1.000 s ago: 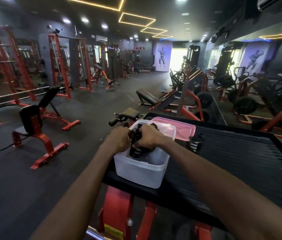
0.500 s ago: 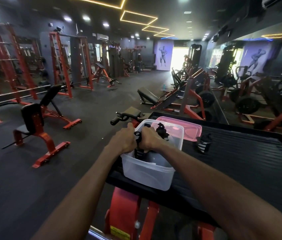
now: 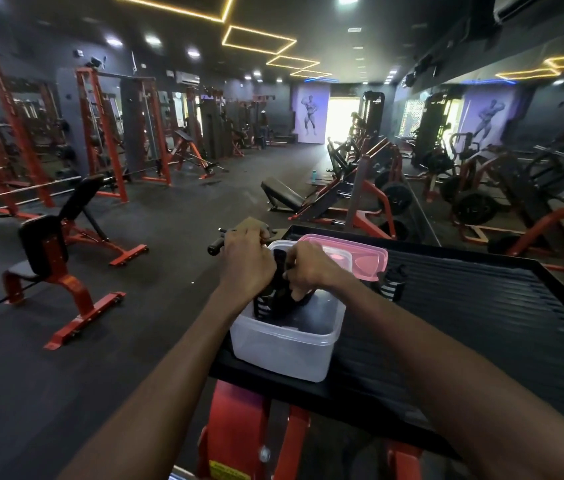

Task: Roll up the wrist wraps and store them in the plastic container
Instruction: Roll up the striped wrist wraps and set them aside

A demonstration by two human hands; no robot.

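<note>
While the clear plastic container (image 3: 284, 355) sits at the near left edge of the black ribbed table (image 3: 481, 327), both hands meet right over its open mouth, so the wrist wrap (image 3: 275, 299) they share needs only to go straight down. Left hand (image 3: 246, 263) and right hand (image 3: 308, 268) each curl their fingers round the dark wrap, which stands roughly upright with its striped lower end already below the rim; neither hand is clearly the nearer. Beyond them the pink lid (image 3: 353, 258) lies flat behind the container, and a second rolled wrap (image 3: 392, 284) stands just right of it, nearer the right hand.
</note>
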